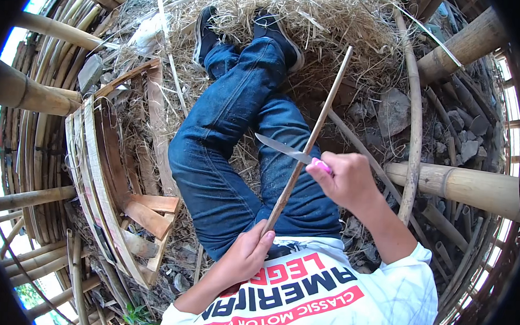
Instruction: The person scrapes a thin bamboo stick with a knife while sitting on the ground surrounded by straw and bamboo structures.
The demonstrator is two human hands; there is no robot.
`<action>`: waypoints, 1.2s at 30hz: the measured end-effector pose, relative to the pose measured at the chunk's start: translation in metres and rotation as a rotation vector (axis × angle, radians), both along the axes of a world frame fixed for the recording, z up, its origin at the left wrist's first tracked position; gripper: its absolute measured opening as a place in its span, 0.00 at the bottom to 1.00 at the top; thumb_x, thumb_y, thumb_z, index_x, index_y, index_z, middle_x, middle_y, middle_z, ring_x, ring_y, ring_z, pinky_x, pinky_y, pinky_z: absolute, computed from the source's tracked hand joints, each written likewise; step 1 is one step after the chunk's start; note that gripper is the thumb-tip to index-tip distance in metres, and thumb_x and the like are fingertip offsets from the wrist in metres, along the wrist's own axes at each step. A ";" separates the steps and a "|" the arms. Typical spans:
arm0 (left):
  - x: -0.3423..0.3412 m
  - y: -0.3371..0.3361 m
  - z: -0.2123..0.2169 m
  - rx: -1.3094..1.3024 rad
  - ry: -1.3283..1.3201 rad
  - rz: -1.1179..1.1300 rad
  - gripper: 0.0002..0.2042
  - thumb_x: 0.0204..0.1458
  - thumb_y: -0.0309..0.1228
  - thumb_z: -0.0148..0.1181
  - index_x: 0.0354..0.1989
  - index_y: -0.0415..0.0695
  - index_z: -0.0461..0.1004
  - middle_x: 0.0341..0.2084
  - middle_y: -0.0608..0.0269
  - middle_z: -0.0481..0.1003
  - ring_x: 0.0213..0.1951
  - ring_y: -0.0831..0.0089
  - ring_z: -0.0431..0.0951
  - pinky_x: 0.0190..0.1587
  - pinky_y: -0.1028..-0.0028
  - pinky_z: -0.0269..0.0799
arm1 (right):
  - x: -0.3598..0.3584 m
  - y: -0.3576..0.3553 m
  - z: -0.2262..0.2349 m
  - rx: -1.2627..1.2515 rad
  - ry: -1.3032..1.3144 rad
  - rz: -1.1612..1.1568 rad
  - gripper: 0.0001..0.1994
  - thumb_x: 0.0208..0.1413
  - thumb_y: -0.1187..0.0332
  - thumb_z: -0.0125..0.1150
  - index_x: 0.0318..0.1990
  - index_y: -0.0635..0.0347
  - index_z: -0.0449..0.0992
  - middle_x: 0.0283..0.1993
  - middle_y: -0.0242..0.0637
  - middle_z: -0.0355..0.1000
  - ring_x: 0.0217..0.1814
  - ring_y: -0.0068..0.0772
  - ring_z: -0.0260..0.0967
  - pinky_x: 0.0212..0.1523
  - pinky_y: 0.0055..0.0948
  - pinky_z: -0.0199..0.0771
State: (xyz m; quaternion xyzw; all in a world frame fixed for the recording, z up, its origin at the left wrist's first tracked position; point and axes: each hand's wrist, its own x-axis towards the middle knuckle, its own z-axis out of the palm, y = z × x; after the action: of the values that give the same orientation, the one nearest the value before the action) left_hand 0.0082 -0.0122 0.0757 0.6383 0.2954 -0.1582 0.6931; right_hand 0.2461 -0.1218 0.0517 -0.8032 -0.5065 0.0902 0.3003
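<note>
My left hand (247, 251) is closed around the lower end of a long, thin wooden stick (286, 192), close to my waist. The stick slants up and to the right, away from me over my thigh. In my right hand (347, 177) is a knife (283, 148) with a pink handle. Its blade points left and crosses the stick about midway along, seemingly touching it. Both my legs, in blue jeans (213, 160), are stretched out beneath the stick, and small pale flecks dot the cloth.
Left of my legs lies a slatted wooden crate (103, 178) on its side. Dry straw (338, 19) covers the ground around my shoes. On the right are grey stones (393, 113), a thin pole (414, 112) and a thick bamboo post (453, 182). Bamboo walls enclose both sides.
</note>
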 end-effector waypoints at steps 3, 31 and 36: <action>0.000 0.001 0.005 0.013 -0.009 -0.034 0.12 0.67 0.36 0.41 0.39 0.39 0.64 0.20 0.70 0.63 0.24 0.81 0.61 0.28 0.77 0.61 | -0.009 -0.004 0.007 0.020 -0.040 0.049 0.29 0.60 0.41 0.52 0.16 0.55 0.67 0.11 0.39 0.65 0.13 0.40 0.69 0.13 0.33 0.65; 0.013 -0.007 0.020 0.189 0.057 -0.057 0.09 0.64 0.30 0.44 0.38 0.36 0.63 0.15 0.47 0.66 0.19 0.54 0.71 0.25 0.62 0.63 | 0.006 -0.020 -0.011 -0.041 0.017 0.026 0.28 0.62 0.45 0.51 0.16 0.56 0.71 0.11 0.41 0.67 0.14 0.41 0.70 0.17 0.37 0.70; 0.012 -0.008 0.015 0.256 0.025 -0.039 0.08 0.63 0.30 0.45 0.38 0.36 0.63 0.14 0.47 0.66 0.19 0.53 0.70 0.26 0.61 0.63 | 0.020 -0.011 -0.013 -0.129 0.050 0.010 0.29 0.61 0.44 0.52 0.16 0.56 0.70 0.11 0.40 0.66 0.14 0.42 0.71 0.17 0.37 0.69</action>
State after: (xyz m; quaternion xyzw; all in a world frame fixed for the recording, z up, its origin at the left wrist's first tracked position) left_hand 0.0205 -0.0206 0.0905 0.7250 0.3092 -0.1406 0.5992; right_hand 0.2657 -0.1330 0.0386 -0.8159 -0.4958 0.1442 0.2601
